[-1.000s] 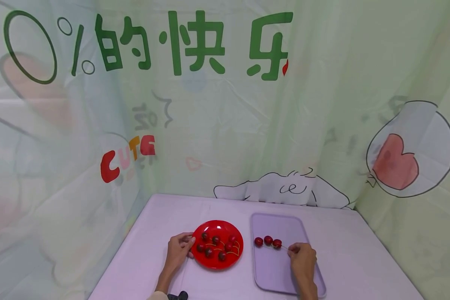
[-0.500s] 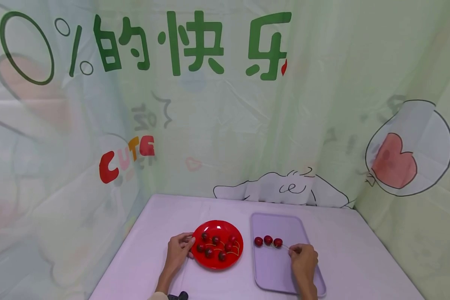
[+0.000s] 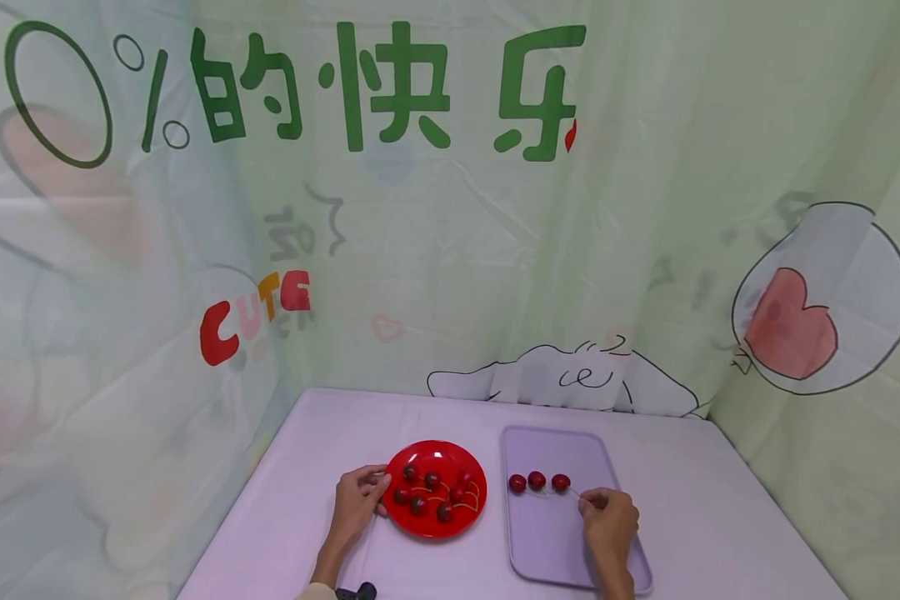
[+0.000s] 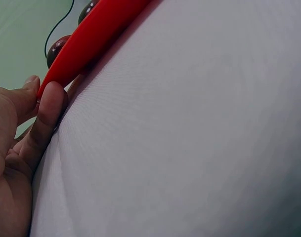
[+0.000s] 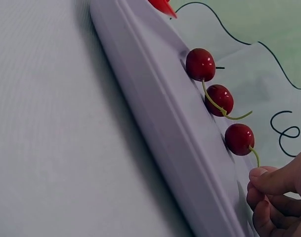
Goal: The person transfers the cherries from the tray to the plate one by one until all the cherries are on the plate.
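Rightmost cherry moved rightward, stem pinched in right grip; left grip pinches plate.

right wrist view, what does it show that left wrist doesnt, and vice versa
Only the right wrist: the lavender rectangular tray, three round glossy red cherries, and the right hand pinching one's green stem.
Only the left wrist: the left hand gripping the rim of the round red plate, two dark-red cherries on it.
Both: the pale cloth-covered table and light green backdrop; the right wrist's red sliver is probably the plate.
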A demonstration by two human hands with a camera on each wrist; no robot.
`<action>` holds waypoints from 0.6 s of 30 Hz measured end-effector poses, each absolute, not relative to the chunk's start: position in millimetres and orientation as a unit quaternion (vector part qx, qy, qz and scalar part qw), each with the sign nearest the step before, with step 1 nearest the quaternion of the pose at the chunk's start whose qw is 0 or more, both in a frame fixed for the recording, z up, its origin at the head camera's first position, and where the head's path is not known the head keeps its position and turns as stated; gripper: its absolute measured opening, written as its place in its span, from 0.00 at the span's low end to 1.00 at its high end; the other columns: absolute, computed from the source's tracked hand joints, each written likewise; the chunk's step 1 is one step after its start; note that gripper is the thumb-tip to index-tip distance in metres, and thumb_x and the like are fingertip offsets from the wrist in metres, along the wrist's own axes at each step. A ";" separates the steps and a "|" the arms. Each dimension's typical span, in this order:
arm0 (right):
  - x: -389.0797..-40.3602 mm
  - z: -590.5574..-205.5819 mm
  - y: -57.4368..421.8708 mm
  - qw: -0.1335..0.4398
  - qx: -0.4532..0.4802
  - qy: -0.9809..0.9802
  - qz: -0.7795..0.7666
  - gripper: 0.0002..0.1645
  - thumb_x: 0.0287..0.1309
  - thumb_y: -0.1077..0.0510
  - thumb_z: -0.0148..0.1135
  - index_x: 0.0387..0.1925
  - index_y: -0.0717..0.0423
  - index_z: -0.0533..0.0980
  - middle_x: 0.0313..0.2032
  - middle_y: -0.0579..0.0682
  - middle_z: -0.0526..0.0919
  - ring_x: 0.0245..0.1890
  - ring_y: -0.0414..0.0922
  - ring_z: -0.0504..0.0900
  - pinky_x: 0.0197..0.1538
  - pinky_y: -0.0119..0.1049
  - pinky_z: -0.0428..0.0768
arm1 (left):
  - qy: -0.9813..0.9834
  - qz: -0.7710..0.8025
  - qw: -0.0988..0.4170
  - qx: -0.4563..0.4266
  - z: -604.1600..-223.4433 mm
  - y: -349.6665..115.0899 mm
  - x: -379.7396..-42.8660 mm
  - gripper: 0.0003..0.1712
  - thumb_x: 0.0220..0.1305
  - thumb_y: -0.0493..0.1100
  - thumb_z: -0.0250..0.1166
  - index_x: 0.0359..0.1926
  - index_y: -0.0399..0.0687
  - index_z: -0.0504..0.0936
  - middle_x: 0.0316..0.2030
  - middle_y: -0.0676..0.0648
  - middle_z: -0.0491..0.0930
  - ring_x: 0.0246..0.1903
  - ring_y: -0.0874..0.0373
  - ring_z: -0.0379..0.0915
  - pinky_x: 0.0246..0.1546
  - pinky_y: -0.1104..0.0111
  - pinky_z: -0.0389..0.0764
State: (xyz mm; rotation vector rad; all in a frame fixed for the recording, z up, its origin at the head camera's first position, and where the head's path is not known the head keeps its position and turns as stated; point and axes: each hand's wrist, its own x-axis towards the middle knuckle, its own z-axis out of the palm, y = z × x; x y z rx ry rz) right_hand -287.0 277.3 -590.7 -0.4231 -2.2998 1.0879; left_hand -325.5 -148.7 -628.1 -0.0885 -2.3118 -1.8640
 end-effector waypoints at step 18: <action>-291.4 -595.3 280.1 0.280 -0.174 -0.853 0.404 0.03 0.52 0.70 0.72 0.28 0.64 0.89 0.23 0.57 0.89 0.20 0.40 0.78 0.31 0.39 0.71 | -0.777 -0.624 0.082 -0.030 -619.4 -148.2 -320.4 0.21 0.77 0.40 0.70 0.64 0.34 0.84 0.46 0.34 0.89 0.19 0.57 0.84 0.29 0.75 0.88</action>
